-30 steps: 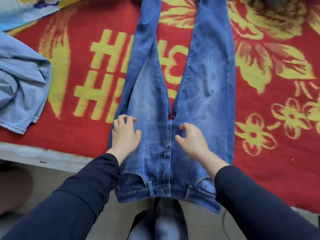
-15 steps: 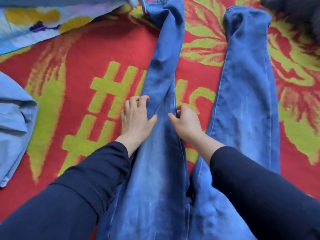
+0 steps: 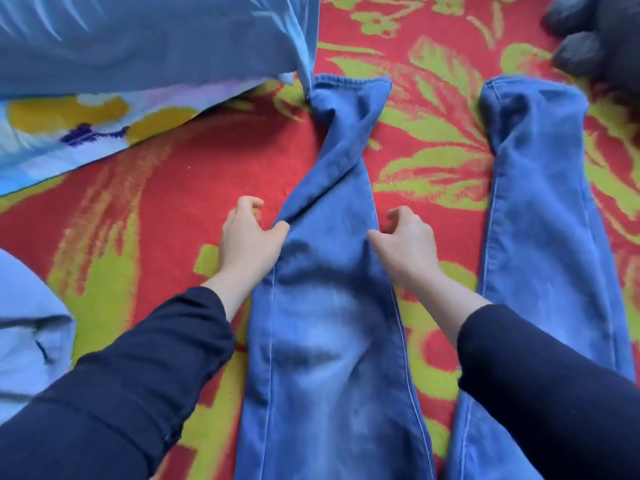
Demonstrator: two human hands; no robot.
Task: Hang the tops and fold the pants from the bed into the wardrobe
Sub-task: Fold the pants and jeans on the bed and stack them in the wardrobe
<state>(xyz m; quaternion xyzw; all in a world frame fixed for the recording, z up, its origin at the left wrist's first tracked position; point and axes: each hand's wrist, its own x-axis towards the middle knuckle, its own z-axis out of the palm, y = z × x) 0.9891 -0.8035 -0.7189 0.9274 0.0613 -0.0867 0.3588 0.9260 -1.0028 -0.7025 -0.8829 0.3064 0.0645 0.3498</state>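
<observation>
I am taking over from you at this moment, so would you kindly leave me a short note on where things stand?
Left hand and right hand: thumbs on opposite edges of one leg of the blue jeans, fingers curled; grip unclear.
The jeans lie spread on the red blanket; that leg is twisted near its hem. A light blue garment lies at left.
Done: jeans laid out. To do: untwist, fold, stow; hang tops.

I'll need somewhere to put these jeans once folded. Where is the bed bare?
The widest bare blanket lies left of the jeans, bordered by the bedding above and the light blue garment at the left edge. A narrow strip runs between the two legs. The top right is crowded by a dark item.
</observation>
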